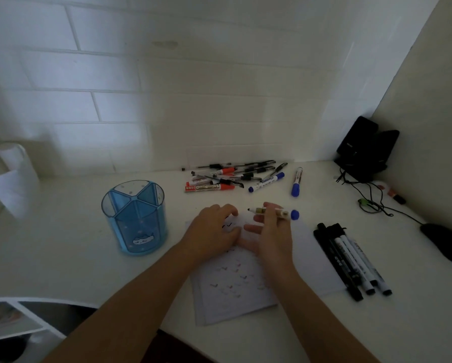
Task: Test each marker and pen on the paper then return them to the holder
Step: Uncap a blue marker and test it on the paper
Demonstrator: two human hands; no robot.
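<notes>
Right hand (270, 231) gripped an uncapped marker (259, 210) in its fingers, barrel roughly level over the far edge of the paper (232, 292), tip pointing left, blue cap at the right end. Left hand (214, 231) rested on the paper's upper part, fingers arched, fingertips down, holding nothing. Paper bore small tick marks. Blue holder (134, 218) stood upright left of the paper, apart from it. Heap of pens and red markers (232, 175) lay near the wall; black markers (350, 258) lay just right of the paper.
</notes>
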